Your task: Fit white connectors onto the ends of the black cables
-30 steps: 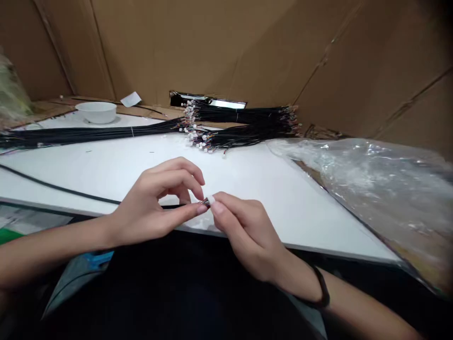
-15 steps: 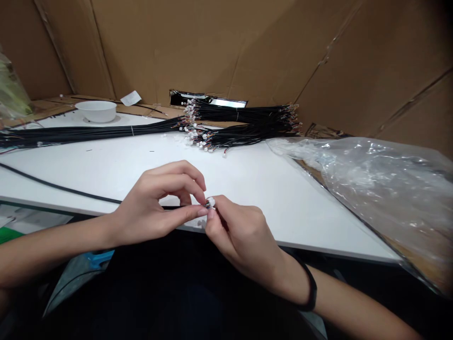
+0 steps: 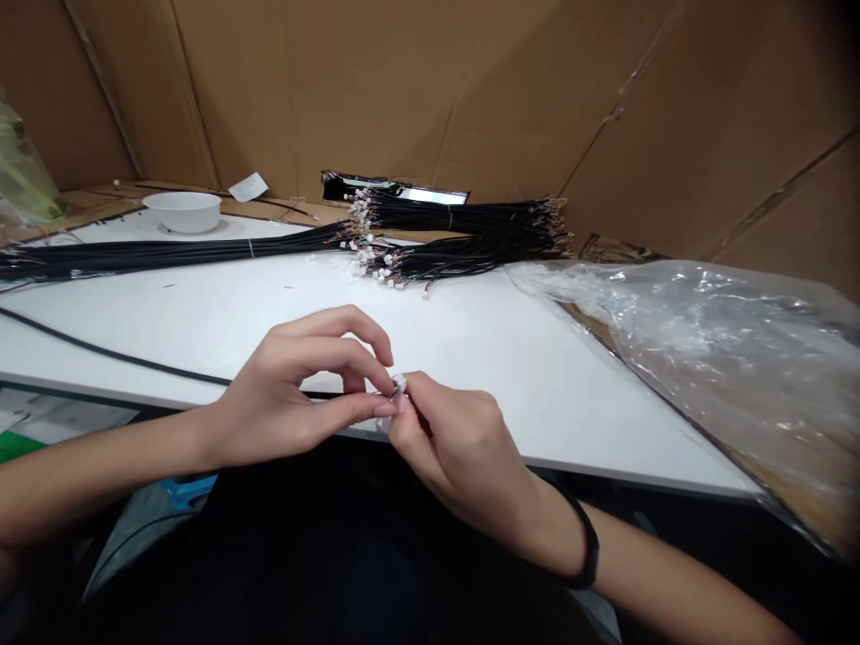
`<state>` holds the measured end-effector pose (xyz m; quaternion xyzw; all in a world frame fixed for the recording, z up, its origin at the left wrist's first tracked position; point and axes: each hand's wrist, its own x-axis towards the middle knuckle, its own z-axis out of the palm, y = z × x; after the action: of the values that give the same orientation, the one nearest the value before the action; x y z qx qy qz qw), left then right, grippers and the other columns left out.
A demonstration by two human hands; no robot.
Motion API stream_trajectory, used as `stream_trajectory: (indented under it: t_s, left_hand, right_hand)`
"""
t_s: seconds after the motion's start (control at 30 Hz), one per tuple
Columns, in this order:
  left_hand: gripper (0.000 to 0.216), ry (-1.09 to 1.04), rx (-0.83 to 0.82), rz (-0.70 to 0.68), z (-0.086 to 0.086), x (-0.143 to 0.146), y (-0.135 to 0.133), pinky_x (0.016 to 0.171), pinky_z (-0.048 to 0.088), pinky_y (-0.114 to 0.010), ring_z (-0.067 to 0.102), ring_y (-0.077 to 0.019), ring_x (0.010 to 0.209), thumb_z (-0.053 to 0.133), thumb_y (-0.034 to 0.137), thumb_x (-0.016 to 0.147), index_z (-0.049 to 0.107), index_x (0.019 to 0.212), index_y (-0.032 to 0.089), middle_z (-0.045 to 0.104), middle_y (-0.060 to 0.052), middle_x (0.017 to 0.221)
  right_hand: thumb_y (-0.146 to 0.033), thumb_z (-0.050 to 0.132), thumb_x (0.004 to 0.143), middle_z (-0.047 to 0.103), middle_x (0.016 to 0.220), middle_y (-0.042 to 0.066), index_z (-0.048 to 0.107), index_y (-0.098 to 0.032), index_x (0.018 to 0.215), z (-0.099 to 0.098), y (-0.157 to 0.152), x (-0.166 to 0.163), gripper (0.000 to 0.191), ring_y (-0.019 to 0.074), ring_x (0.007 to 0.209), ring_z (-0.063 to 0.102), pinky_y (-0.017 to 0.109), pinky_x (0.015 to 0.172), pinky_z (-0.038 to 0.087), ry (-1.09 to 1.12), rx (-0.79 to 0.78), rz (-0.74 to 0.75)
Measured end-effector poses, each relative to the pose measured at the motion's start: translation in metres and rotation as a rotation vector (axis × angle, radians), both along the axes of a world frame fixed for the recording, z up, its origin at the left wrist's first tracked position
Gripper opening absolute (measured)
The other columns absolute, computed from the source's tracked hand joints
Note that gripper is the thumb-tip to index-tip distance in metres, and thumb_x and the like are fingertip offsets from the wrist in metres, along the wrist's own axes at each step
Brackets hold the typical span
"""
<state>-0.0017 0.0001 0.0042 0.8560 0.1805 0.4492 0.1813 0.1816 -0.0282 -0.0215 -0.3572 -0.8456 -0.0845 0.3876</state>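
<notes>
Two-handed pinch above a white tabletop (image 3: 470, 358): the curled left hand (image 3: 288, 390) closes thumb and forefinger on a black wire (image 3: 114, 354) just behind a small white connector (image 3: 399, 384), held steady by the nearly closed right hand's (image 3: 463, 452) fingertips.

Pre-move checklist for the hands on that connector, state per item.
Right-hand grip: ok, the right hand has its fingers around the white connector.
Left-hand grip: ok, the left hand pinches the black cable just behind the connector.
Wire entry into connector: cannot tell, the fingers hide it.
Cable run: ok, it lies along the table's front edge with no visible snag.
Wire bundles: ok, they lie at the back of the table, apart from the hands.
Plastic bag: ok, it lies to the right, not touching either hand.
</notes>
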Motion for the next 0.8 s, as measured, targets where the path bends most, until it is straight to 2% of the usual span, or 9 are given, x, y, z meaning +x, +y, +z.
stream_trajectory:
  t_s: [0.43, 0.8]
  left_hand:
    - [0.007, 0.014, 0.018, -0.037, 0.0009, -0.0008, -0.0008, 0.063, 0.051, -0.018, 0.060, -0.0091, 0.069, 0.072, 0.010, 0.080, 0.068, 0.078, 0.014, 0.064, -0.001, 0.081]
    - [0.008, -0.017, -0.089, -0.089, -0.0003, 0.0002, -0.0016, 0.059, 0.052, -0.019, 0.059, -0.0095, 0.067, 0.072, 0.011, 0.081, 0.066, 0.082, 0.017, 0.063, -0.003, 0.082]
  right_hand:
    - [-0.009, 0.042, 0.084, 0.032, 0.052, -0.008, 0.037, -0.021, 0.064, 0.0035, -0.0006, 0.0011, 0.024, 0.0078, 0.043, 0.026, 0.023, 0.043, 0.024, 0.078, -0.088, 0.066]
    - [-0.010, 0.043, 0.082, 0.029, 0.052, -0.008, 0.032, -0.022, 0.064, 0.0058, -0.0008, 0.0015, 0.024, 0.0072, 0.044, 0.024, 0.023, 0.043, 0.022, 0.116, -0.116, 0.082]
